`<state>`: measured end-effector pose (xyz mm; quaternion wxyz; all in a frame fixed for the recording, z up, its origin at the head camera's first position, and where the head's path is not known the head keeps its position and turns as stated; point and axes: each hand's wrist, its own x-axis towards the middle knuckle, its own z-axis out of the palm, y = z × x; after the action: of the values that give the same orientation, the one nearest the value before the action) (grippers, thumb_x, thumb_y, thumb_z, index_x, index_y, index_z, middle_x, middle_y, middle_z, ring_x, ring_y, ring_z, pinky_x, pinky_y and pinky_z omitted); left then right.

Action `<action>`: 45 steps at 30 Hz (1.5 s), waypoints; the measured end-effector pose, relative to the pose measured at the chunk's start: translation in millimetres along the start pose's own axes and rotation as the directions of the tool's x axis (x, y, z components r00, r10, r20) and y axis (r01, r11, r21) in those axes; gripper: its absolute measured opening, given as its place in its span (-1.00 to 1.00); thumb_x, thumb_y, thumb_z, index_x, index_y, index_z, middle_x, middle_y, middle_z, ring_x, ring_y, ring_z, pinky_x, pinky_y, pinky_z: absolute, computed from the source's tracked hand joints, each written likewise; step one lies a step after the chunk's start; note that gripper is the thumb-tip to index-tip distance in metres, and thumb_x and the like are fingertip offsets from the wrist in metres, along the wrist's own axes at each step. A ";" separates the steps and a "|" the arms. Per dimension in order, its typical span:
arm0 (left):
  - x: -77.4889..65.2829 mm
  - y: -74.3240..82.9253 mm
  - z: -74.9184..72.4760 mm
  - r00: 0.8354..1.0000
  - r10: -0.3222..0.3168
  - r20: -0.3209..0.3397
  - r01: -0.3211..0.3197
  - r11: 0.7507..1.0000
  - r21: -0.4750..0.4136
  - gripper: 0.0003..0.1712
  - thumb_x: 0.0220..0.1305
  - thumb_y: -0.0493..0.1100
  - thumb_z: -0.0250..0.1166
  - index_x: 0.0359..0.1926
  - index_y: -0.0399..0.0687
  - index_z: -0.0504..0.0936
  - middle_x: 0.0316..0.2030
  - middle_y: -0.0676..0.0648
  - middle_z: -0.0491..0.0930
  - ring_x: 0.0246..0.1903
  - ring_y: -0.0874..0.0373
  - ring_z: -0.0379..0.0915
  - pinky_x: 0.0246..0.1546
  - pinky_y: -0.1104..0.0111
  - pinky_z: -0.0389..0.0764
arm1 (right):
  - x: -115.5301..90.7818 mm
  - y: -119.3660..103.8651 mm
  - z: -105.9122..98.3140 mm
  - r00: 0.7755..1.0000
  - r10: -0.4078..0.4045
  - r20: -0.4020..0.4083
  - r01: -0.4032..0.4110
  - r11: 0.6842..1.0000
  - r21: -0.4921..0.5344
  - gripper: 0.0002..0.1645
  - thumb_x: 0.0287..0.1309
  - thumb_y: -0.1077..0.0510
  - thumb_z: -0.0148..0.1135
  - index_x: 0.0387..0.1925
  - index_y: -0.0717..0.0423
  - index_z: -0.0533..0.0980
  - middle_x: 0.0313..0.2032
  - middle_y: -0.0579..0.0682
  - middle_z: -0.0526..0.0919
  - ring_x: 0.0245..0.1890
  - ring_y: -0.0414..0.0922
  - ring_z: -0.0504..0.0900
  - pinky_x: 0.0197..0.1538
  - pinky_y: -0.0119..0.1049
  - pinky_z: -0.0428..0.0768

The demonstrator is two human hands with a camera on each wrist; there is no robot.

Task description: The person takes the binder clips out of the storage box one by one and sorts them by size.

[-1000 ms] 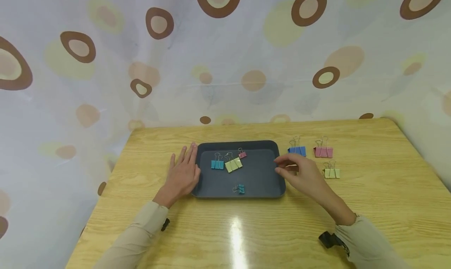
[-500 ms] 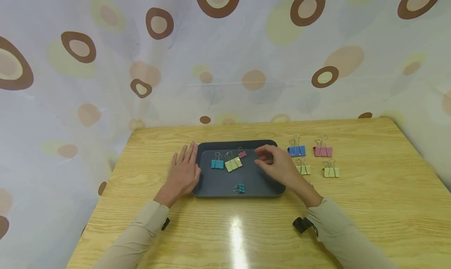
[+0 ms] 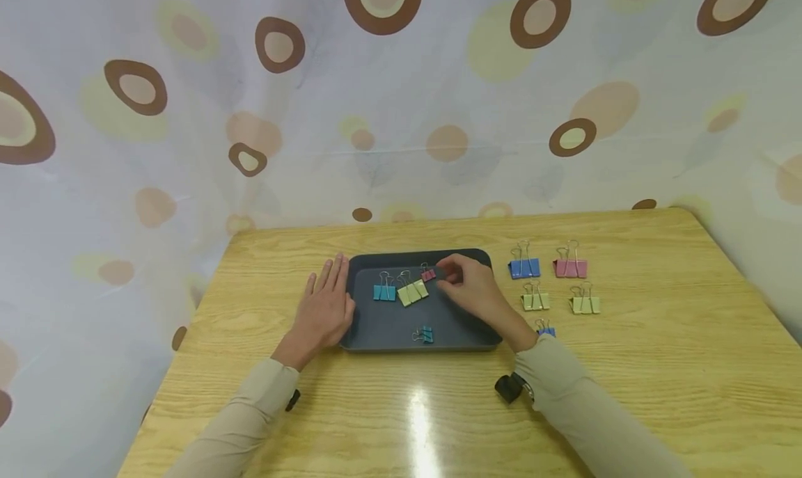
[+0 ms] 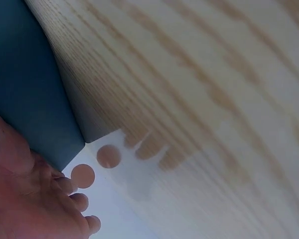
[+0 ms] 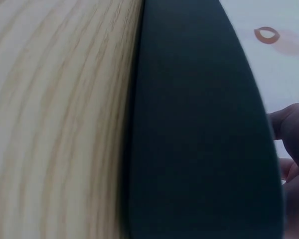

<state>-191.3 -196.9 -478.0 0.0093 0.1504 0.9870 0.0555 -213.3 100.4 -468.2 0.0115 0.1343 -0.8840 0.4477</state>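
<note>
A dark grey tray holds a large teal binder clip, a yellow binder clip, a small pink binder clip and a small teal binder clip. My left hand lies with straight fingers along the tray's left side; the left wrist view shows it beside the tray wall. Over the tray's right half, my right hand has bent fingers, its fingertips just right of the small pink clip. Whether they touch that clip cannot be told. In the right wrist view the tray wall covers most of the fingers.
Right of the tray, several binder clips stand on the wooden table: a blue clip, a pink clip, two yellow clips and a small blue clip near my right wrist. A patterned cloth hangs behind the table.
My right hand has moved left from the tray's right rim to beside the small pink clip, uncovering the clips on the right. My left hand stays at the tray's side.
</note>
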 end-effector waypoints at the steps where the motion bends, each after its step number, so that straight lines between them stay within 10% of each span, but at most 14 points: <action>1: 0.0 -0.3 0.5 1.000 -0.002 0.000 0.002 1.000 0.001 -0.24 0.59 -0.11 -0.18 0.63 -0.30 -0.20 0.63 -0.22 -0.22 0.60 -0.15 -0.28 0.52 -0.12 -0.11 | 1.8 -0.2 2.1 1.000 0.011 0.001 -0.011 1.000 -0.010 -0.64 0.21 0.30 0.39 0.04 0.30 0.62 -0.08 0.21 0.72 -0.11 0.09 0.72 -0.01 0.00 0.67; 31: 1.5 -0.7 0.0 0.999 0.003 0.033 -0.003 1.000 -0.010 -0.24 0.60 -0.11 -0.22 0.63 -0.28 -0.26 0.63 -0.20 -0.27 0.60 -0.14 -0.32 0.53 -0.10 -0.16 | 24.8 -1.8 33.3 0.998 0.029 -0.059 -0.039 0.984 -0.171 -0.86 0.24 0.26 0.40 -0.21 0.28 0.69 -0.30 0.12 0.64 -0.25 0.04 0.56 -0.12 -0.04 0.52; 45: 0.7 -0.7 -0.2 0.999 -0.001 0.039 0.001 1.000 -0.015 -0.23 0.60 -0.11 -0.21 0.63 -0.28 -0.27 0.63 -0.20 -0.27 0.60 -0.13 -0.35 0.53 -0.10 -0.17 | 22.6 0.8 25.8 0.998 0.064 0.002 -0.064 0.994 -0.086 -0.94 0.19 0.29 0.44 -0.29 0.21 0.69 -0.34 0.05 0.73 -0.30 -0.04 0.67 -0.18 -0.12 0.64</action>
<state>-192.3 -197.4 -477.9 0.0299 0.1509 0.9863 0.0601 -232.7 75.2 -481.0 0.0010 0.1064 -0.9063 0.4090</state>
